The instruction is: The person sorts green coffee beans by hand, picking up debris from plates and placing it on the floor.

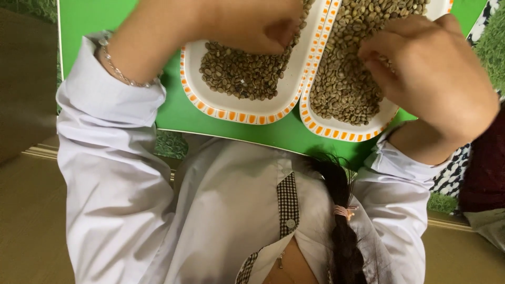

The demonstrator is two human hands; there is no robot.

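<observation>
We see two oblong white trays with orange-checked rims lying side by side on a green worktop [105, 16], their long edges touching. Both hold greenish-brown beans. The left tray [239, 111] carries a thinner heap [242, 73]; the right tray [342, 129] is fuller, its beans [344, 79] covering nearly all the floor that shows.

The left hand [247, 23] hangs over the left tray with its fingers curled inward and bunched, tips down near the beans; whether they pinch any we cannot tell, since the palm hides them. A thin bracelet [118, 71] sits at that wrist. The right hand [431, 73] rests at the outer side of the right tray, its fingers [376, 52] pressed together and dipping into the heap, seemingly nipping at beans, though the tips are buried.

We judge the trays are set close so that each hand has its own heap within reach and beans can pass between them over the shared rim.

Each tray's long axis runs away from the body, tilted a little to the right in the picture; the rounded near ends point toward the white shirt [221, 210], the far ends leave the frame.
</observation>
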